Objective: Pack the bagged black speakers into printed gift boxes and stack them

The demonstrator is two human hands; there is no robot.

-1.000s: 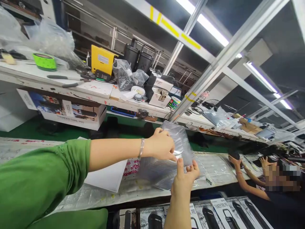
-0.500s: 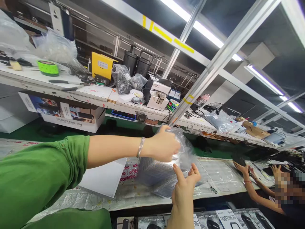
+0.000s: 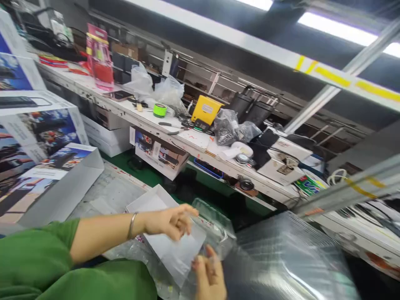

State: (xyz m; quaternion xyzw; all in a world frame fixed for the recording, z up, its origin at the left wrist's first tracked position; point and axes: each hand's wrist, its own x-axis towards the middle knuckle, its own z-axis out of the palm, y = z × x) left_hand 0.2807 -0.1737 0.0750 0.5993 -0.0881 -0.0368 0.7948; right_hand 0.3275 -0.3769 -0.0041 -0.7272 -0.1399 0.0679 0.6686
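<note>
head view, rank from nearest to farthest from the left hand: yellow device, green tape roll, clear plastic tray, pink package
1. clear plastic tray: right at the left hand, just to its right.
2. green tape roll: on the white shelf behind, up and slightly left.
3. yellow device: same shelf, up and right; nearly level with the tape roll, close to a tie.
4. pink package: far back left on the shelf.

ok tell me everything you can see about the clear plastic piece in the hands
The clear plastic piece is a thin, see-through, glossy moulded shell with a raised rim and rounded corners. It is held tilted above the white open box, near a stack of similar clear sheets. The left hand grips its near edge from above; the right hand touches its lower edge with its fingertips. Motion blur hides finer detail.
</note>
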